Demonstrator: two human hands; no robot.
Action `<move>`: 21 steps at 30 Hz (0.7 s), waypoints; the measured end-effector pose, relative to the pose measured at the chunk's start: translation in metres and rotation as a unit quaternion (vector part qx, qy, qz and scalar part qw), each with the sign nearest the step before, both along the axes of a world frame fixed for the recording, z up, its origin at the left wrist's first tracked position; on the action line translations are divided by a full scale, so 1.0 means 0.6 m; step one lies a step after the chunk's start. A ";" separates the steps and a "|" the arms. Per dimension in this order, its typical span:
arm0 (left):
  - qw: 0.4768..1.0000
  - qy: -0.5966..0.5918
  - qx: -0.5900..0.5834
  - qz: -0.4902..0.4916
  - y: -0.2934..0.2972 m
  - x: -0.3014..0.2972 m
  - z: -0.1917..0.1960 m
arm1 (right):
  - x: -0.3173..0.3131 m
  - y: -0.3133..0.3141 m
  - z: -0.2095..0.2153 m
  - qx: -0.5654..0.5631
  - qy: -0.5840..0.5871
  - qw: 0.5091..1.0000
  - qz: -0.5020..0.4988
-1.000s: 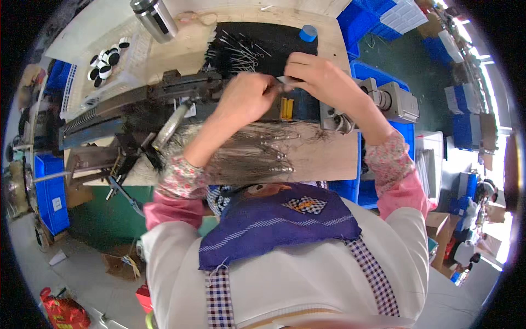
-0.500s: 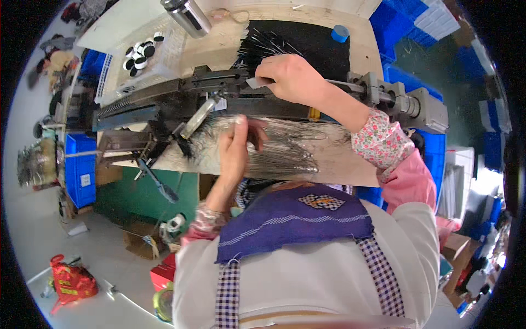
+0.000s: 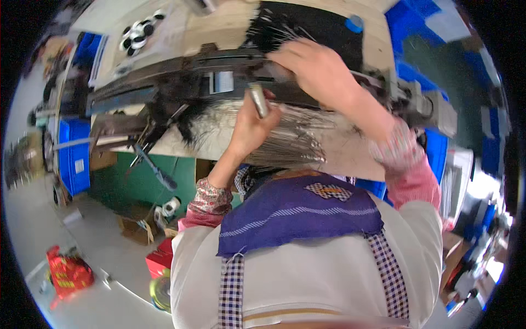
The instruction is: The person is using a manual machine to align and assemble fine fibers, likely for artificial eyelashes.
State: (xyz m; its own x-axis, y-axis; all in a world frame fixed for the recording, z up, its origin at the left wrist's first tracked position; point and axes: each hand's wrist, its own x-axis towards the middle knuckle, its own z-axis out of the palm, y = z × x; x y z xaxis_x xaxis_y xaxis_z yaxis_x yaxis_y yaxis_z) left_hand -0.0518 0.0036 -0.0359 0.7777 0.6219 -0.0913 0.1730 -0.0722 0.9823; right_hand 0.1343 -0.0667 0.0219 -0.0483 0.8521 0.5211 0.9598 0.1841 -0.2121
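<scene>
My left hand (image 3: 256, 123) is wrapped round a silvery metal lever handle (image 3: 258, 100), its end showing above the thumb, in front of the long dark metal bench machine (image 3: 164, 77). My right hand (image 3: 315, 68) is over the machine's rail, fingers bent together and smeared by motion. A greyish blur shows at its fingertips; what they hold cannot be made out. Below my hands, many thin metal wires (image 3: 293, 145) lie in a bundle along the table's near edge. More thin pieces (image 3: 290, 30) rest on a black cloth (image 3: 334, 52) behind my right hand.
A white crate (image 3: 159, 46) holds several black-and-white round pieces at the back left. A blue tape roll (image 3: 354, 23) sits on the cloth. The machine's grey cylindrical end (image 3: 438, 112) is at the right. Blue bins (image 3: 74, 156) stand beside the table. A tool with a dark handle (image 3: 159, 172) sticks out over the near edge.
My left hand, empty before, now grips the metal handle, which has swung from the left to the right. My right hand stays at the rail. The whole view has shifted slightly.
</scene>
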 end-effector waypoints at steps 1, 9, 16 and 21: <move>1.000 -0.001 0.002 0.018 0.011 -0.021 -0.002 | -0.013 -0.026 0.004 0.015 -0.013 1.000 0.004; 0.914 -0.027 -0.212 0.344 0.149 -0.172 -0.039 | 0.017 -0.129 -0.085 -0.228 -0.002 0.959 -0.168; 0.899 -0.173 -0.243 0.322 0.154 -0.180 -0.084 | 0.017 -0.138 -0.094 -0.222 0.093 0.957 -0.161; 0.950 -0.187 -0.037 0.248 0.034 -0.077 0.005 | -0.003 -0.206 -0.010 -0.221 0.235 0.937 -0.134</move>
State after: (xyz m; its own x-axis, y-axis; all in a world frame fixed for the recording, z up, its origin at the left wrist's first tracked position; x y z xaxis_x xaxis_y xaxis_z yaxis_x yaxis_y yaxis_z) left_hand -0.0981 0.0238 -0.0328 0.3769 0.9232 0.0752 -0.1947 -0.0005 0.9809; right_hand 0.1325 -0.1901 0.0159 0.3442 0.9385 0.0253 0.7407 -0.2549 -0.6216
